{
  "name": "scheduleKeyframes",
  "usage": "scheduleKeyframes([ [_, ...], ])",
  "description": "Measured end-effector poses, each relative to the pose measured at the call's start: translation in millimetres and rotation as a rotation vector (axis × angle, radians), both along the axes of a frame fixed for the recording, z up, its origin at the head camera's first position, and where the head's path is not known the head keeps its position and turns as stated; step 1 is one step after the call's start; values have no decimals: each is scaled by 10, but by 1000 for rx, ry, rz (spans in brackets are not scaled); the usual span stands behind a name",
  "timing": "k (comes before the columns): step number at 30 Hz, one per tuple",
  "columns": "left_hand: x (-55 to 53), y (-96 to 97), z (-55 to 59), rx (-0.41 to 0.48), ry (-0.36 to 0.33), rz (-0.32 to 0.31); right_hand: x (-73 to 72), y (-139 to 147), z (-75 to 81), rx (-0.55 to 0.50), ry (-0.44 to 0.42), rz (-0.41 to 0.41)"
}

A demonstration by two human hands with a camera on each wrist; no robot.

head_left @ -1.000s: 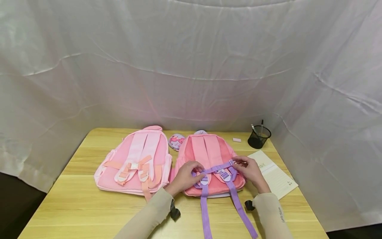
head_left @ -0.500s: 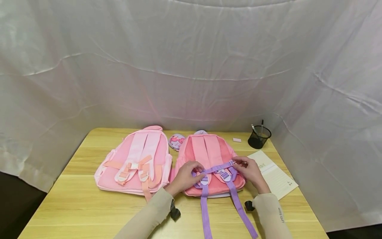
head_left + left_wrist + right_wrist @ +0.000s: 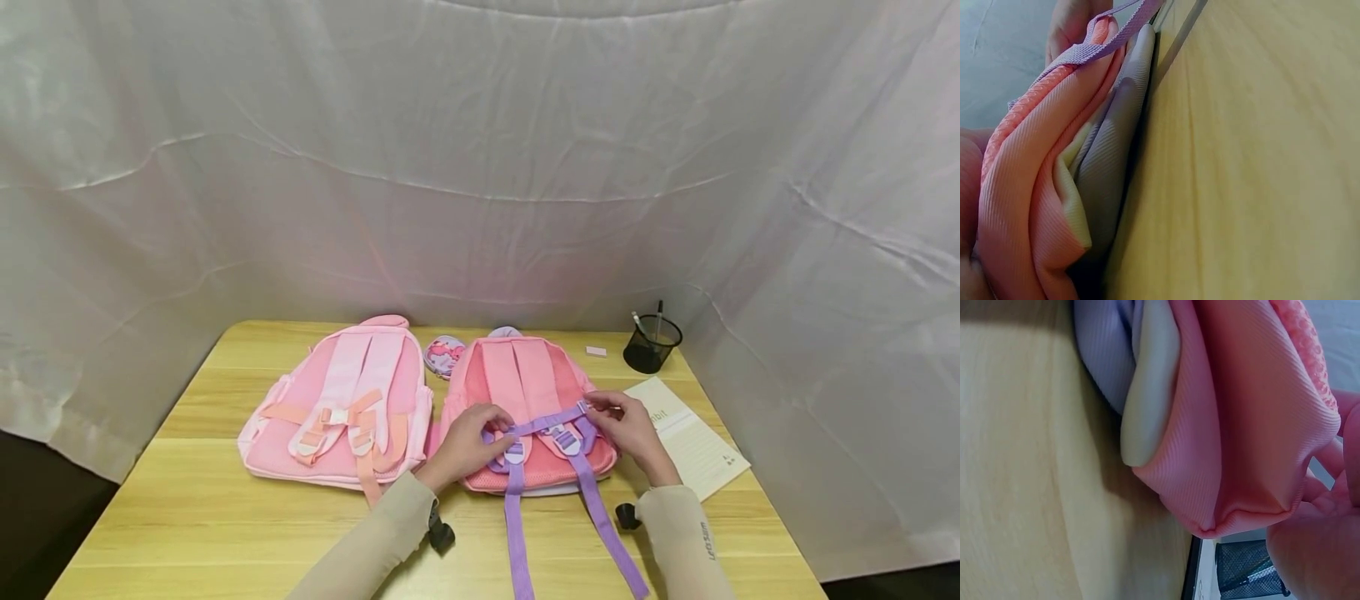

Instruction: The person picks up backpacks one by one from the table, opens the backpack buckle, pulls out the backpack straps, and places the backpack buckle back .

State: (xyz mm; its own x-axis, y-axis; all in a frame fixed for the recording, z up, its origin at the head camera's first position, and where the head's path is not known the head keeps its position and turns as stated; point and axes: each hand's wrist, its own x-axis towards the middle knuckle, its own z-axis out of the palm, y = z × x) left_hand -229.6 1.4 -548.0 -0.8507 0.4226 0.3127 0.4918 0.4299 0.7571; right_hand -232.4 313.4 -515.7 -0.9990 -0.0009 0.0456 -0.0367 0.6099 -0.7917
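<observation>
A coral-pink backpack (image 3: 517, 371) lies back side up, its shoulder straps facing upward. Across its lower part runs a purple chest strap (image 3: 551, 422), drawn straight between the two hands. My left hand (image 3: 467, 446) pinches the strap's left end between thumb and fingers. At the other end, beside a small buckle (image 3: 582, 407), my right hand (image 3: 626, 427) pinches the strap. Two purple webbing tails (image 3: 515, 533) hang from the adjusters toward the table's front. In the right wrist view the right hand (image 3: 1319, 540) is beside the bag's pink side pocket (image 3: 1250, 425), fingertips partly hidden.
A light pink backpack (image 3: 300, 450) with orange straps lies at left. Between the bags' tops sits a round printed pouch (image 3: 442, 357). A white eraser-like block (image 3: 596, 352), a black mesh pen holder (image 3: 651, 354) and a notebook (image 3: 693, 446) are at right on the wooden table (image 3: 247, 533).
</observation>
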Motion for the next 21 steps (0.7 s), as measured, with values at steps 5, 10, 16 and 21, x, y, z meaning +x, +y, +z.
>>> scheduleKeyframes([
  [5, 12, -27, 13, 30, -15, -3, -5, -18, 12, 2, 40, 2],
  [10, 39, -74, 102, 38, -22, -25, 9, -85, 80, -4, 107, 0],
  [16, 87, -243, 354, 11, 30, -34, 21, -341, 297, -61, 216, 47],
  [21, 137, -584, 546, 15, 62, 31, -5, -747, 471, -92, 284, 141],
])
